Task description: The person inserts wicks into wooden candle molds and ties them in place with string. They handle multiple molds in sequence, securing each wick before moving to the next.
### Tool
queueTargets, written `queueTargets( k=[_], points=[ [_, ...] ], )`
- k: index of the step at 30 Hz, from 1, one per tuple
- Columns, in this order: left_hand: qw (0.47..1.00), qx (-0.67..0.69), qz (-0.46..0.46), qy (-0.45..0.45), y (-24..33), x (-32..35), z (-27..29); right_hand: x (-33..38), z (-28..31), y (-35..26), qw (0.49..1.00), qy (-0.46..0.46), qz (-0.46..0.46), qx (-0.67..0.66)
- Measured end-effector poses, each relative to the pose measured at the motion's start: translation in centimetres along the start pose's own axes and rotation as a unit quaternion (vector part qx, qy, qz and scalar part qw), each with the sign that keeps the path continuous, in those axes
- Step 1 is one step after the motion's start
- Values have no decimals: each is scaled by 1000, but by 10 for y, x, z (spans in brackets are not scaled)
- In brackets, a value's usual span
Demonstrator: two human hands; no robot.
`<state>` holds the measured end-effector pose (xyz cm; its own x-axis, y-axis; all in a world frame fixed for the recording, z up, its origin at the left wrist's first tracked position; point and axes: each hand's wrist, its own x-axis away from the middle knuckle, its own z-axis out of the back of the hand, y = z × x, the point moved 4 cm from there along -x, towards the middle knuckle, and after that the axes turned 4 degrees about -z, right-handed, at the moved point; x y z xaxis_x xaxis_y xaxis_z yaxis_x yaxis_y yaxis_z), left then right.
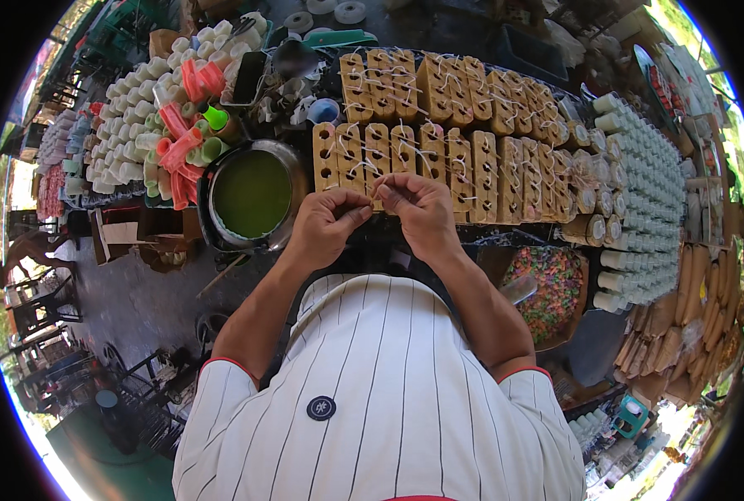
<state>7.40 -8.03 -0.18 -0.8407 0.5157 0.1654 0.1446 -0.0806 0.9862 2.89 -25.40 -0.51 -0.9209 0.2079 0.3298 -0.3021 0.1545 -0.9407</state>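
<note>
The left hand (326, 225) and right hand (422, 219) are pinching, on what I can't tell, right beside tan, rectangular, holed blocks (328, 157) bearing thin white strings (429, 154); string-handling seems to be proceeding, next calling for steady precision.

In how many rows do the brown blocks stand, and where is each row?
2. The near row is just beyond the left hand and right hand, which partly cover it; the far row stands behind it.
</note>
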Motion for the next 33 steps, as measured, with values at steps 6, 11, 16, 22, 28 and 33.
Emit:
queueTargets(
  k=[6, 11, 16, 22, 28, 33],
  points=[
    [995, 78, 35, 42, -2, 14, -13, 8, -4, 8, 986, -49, -3, -158],
    [971, 225, 76, 16, -22, 20, -22, 12, -4, 15, 976, -75, -6, -206],
    [987, 136, 79, 32, -18, 27, -22, 14, 9, 19, 998, -29, 26, -54],
    [907, -321, -246, 116, 26, 38, -21, 25, 24, 10, 996, -78, 27, 31],
    [965, -199, -152, 80, 28, 44, -25, 29, 18, 9, 991, -56, 17, -122],
    [991, 112, 73, -20, 2, 42, -23, 33, 11, 13, 976, -63, -17, -208]
  ],
)
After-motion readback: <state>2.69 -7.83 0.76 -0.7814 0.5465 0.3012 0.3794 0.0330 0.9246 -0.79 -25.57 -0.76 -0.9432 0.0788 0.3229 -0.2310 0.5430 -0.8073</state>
